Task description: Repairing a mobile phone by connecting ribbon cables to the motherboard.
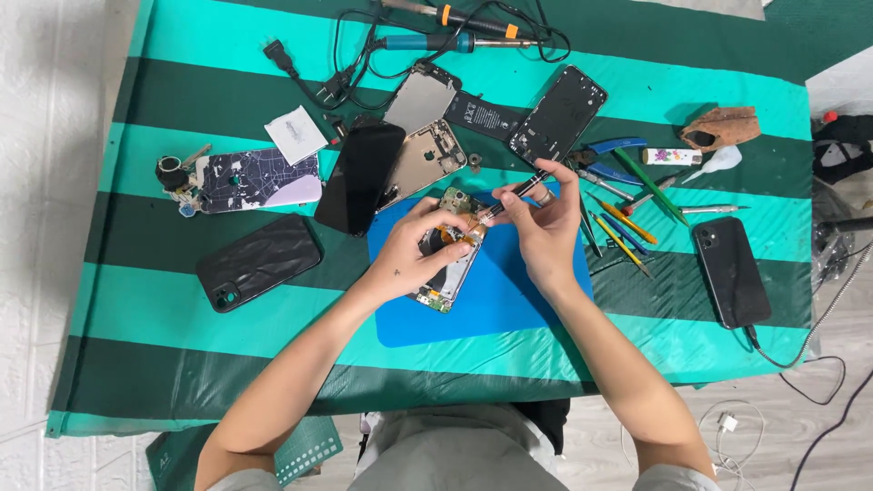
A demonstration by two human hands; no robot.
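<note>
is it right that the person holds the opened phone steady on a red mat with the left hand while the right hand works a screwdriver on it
Not quite: the mat is blue, not red, as the head view shows. The left hand steadies the opened phone while the right hand works the screwdriver.

opened phone (447, 264) partly under left hand (409, 259)

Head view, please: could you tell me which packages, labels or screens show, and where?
Small white square packet: far left, beside the patterned phone case.
Black rectangular battery, white label: top centre.
Dark detached phone screen: left of the blue mat.
White tube, flowered label: right, among the tools.
</note>
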